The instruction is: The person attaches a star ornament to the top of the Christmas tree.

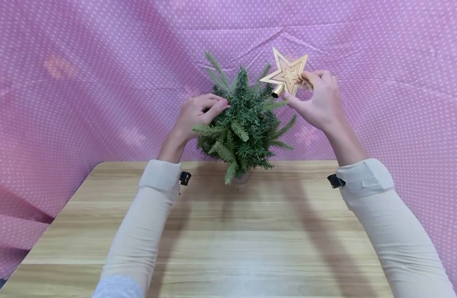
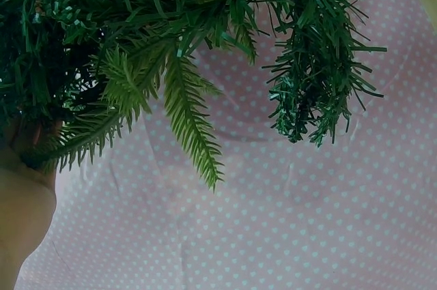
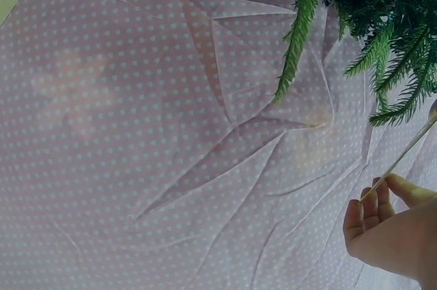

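Observation:
A small artificial Christmas tree [image 1: 252, 124] stands upright near the far edge of the table. My left hand [image 1: 199, 112] holds the tree's upper left side, thumb and fingers among the branches; needles hide some fingertips. To the right of the treetop, my right hand [image 1: 321, 99] pinches a gold star tree topper [image 1: 288, 75] by its right side. The star's short tube base points down and left, beside the upper branches. In the right wrist view the star [image 3: 403, 153] shows as a thin edge. Green branches [image 2: 194, 123] fill the top of the left wrist view.
Behind the tree hangs a pink cloth with white dots [image 1: 139, 54], creased at the back and draped along the left. The wood-grain table [image 1: 228, 240] reaches toward me under both forearms. A pale tree base [image 1: 242, 179] shows beneath the branches.

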The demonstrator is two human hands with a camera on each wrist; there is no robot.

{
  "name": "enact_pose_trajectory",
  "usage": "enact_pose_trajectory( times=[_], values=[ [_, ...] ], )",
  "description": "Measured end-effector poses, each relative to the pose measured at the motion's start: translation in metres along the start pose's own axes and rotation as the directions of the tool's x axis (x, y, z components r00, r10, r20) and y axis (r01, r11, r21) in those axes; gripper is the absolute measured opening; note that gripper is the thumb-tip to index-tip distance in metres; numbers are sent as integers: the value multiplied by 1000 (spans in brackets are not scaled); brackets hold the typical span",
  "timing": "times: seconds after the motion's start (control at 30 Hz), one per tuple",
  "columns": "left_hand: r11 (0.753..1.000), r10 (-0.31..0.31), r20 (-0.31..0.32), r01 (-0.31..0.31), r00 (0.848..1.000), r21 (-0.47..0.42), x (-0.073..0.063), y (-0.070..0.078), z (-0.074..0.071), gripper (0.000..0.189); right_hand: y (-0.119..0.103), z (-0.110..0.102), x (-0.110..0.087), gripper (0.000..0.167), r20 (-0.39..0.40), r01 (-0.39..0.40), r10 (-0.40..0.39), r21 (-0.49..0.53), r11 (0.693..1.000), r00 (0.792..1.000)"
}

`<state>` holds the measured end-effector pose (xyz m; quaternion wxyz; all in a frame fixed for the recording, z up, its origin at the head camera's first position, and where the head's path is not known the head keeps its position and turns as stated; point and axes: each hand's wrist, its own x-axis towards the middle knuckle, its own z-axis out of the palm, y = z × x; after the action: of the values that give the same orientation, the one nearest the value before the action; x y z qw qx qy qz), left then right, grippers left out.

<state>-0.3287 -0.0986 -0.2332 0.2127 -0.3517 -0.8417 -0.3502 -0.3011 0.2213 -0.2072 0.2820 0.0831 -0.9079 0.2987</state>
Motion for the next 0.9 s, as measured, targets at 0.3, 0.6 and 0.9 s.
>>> enact_pose_trajectory(
  times=[0.3,0.6,0.9],
  values=[
    [1000,0,-5,0,1000,-7,0,-1,1,38,-5,4,3,78,-23,-15,14,-37,999,1000],
    [1000,9,-6,-9,1000,-8,0,-3,2,40,-10,8,5,79,-22,-32,31,-37,999,999],
    [1000,15,-3,-15,1000,0,0,-2,1,40,-15,11,8,79,-26,-49,49,-36,998,998]
  ],
)
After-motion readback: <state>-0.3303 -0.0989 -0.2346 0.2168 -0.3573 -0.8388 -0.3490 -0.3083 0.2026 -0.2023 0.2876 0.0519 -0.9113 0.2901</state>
